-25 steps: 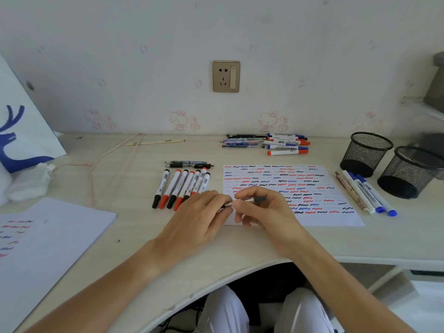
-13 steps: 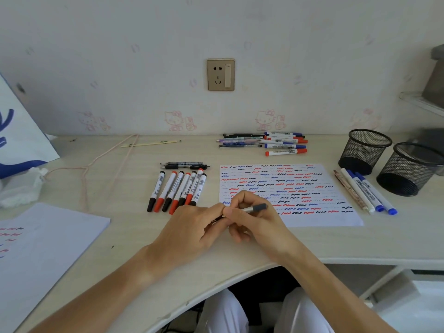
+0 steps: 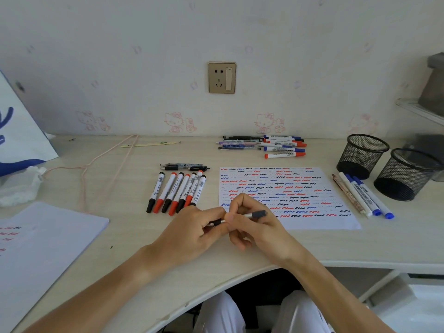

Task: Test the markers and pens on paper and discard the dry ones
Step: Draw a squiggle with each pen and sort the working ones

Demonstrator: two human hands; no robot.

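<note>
Now both hands, left hand (image 3: 189, 233), right hand (image 3: 258, 227), gripping pen (image 3: 254, 215)

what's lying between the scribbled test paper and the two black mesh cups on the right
In the head view, between the white test paper and the black mesh cups lie four pens side by side: two blue-capped white markers, a white pen and a brownish patterned pen.

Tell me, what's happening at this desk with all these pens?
A person holds a slim grey-capped pen in both hands, the left hand gripping one end and the right hand the other, just below a white paper sheet covered in red, blue and black squiggles. A row of red and black markers lies to its left, two black mesh cups to its right.
</note>
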